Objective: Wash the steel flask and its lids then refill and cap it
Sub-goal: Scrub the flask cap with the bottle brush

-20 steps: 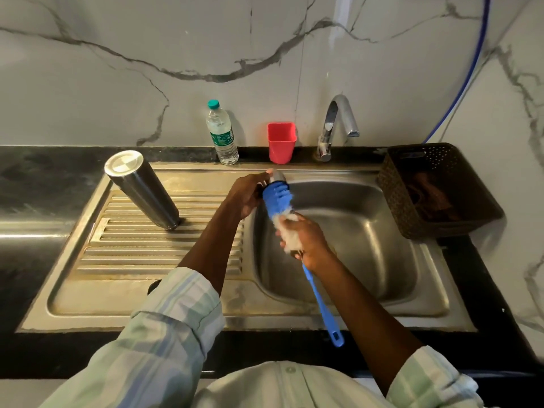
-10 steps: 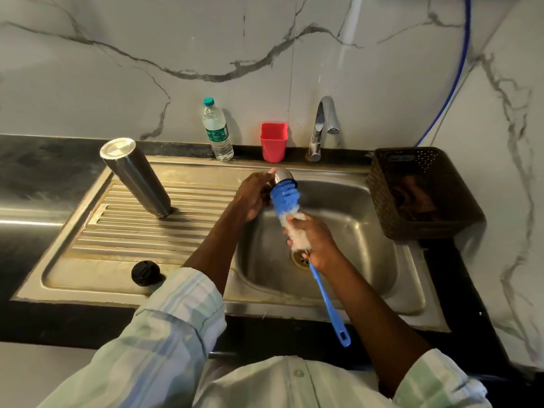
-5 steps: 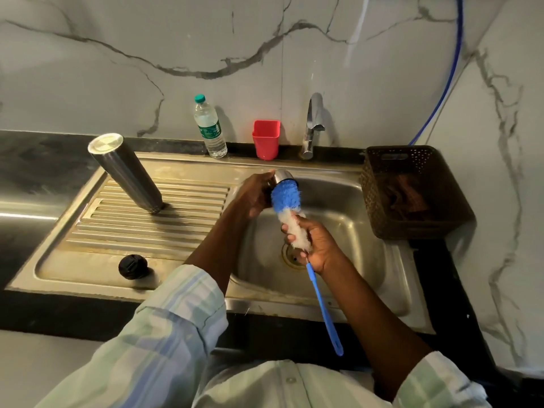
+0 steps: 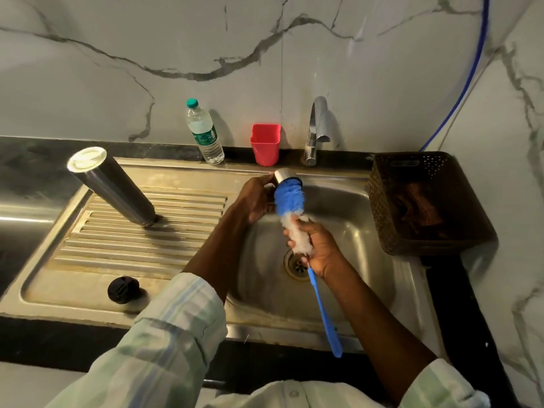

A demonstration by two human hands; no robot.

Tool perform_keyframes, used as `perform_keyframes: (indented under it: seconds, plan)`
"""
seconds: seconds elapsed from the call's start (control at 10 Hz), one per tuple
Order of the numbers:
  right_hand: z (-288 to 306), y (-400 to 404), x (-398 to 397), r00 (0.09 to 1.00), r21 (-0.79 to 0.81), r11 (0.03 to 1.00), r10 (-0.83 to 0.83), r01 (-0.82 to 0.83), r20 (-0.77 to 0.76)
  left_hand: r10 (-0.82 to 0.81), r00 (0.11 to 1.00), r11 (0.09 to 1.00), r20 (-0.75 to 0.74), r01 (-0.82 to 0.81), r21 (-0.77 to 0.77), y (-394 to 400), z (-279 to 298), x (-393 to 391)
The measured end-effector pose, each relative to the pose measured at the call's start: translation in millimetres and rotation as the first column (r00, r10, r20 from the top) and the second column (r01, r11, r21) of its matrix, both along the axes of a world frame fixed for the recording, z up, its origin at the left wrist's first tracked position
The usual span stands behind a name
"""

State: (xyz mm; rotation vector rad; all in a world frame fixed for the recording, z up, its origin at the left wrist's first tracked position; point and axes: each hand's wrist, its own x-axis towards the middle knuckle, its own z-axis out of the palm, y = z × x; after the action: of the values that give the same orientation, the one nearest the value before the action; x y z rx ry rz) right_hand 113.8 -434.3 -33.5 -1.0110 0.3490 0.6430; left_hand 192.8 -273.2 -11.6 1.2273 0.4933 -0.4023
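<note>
My left hand (image 4: 255, 198) grips a small steel cup lid (image 4: 284, 175) over the sink basin (image 4: 350, 219). The blue bristle head of a bottle brush (image 4: 290, 200) is pushed into the lid's mouth. My right hand (image 4: 316, 247) holds the brush by its white bristle section, and the blue handle points down toward me. The steel flask (image 4: 113, 188) stands upside down on the ribbed drainboard (image 4: 126, 245), at the left. A black inner lid (image 4: 123, 289) lies near the drainboard's front edge.
A plastic water bottle (image 4: 204, 132) and a red cup (image 4: 265, 144) stand against the marble wall, with the tap (image 4: 316, 128) to their right. A dark woven basket (image 4: 426, 201) sits right of the basin. The drain (image 4: 295, 263) shows below my right hand.
The brush head has stayed in the steel lid while my hands shifted slightly. The view has tilted down, bringing the black inner lid into sight on the drainboard.
</note>
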Motion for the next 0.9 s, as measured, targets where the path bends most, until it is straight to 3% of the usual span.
perform_keyframes:
  seconds: [0.1, 0.2, 0.3, 0.4, 0.5, 0.6, 0.7, 0.8, 0.9]
  plan:
    - [-6, 3, -4, 0.781, -0.901, 0.321, 0.463, 0.293, 0.419, -0.002, 1.0, 0.987, -0.018, 0.005, 0.158, -3, 4, 4]
    - [-9, 7, -1, 0.758, -0.931, -0.007, 0.583, 0.365, 0.293, 0.045, 0.999, 0.927, -0.002, -0.041, 0.374, -3, -1, 9]
    - [-9, 1, 5, 0.893, -0.793, 0.591, 0.265, 0.148, 0.364, 0.022, 1.0, 0.938, -0.016, -0.016, 0.347, -2, -7, 8]
    - [-4, -7, 3, 1.0, -0.109, 0.994, 0.007, -0.008, -0.007, -0.028, 0.999, 0.977, -0.02, 0.032, 0.211, 0, -9, 5]
    - [-13, -10, 0, 0.911, -0.767, 0.636, 0.266, 0.079, 0.315, -0.071, 0.997, 0.979, -0.033, 0.076, 0.191, -4, 1, 2]
    - [-16, -2, -5, 0.767, -0.951, 0.011, 0.588, 0.309, 0.256, -0.107, 0.994, 0.904, -0.01, 0.102, 0.416, -15, 3, 3]
    - [-12, 2, -5, 0.901, -0.808, 0.569, 0.255, 0.153, 0.351, -0.067, 0.997, 0.905, -0.046, 0.08, 0.418, -14, 1, 4]
    - [-4, -4, -3, 0.987, 0.039, 0.999, -0.008, 0.015, -0.159, -0.07, 0.996, 0.99, -0.056, 0.076, 0.118, -5, 0, 3]
    - [-2, 1, -9, 0.985, -0.396, 0.917, 0.034, 0.035, 0.167, -0.068, 0.993, 0.985, -0.098, 0.082, 0.149, -4, 2, 2]
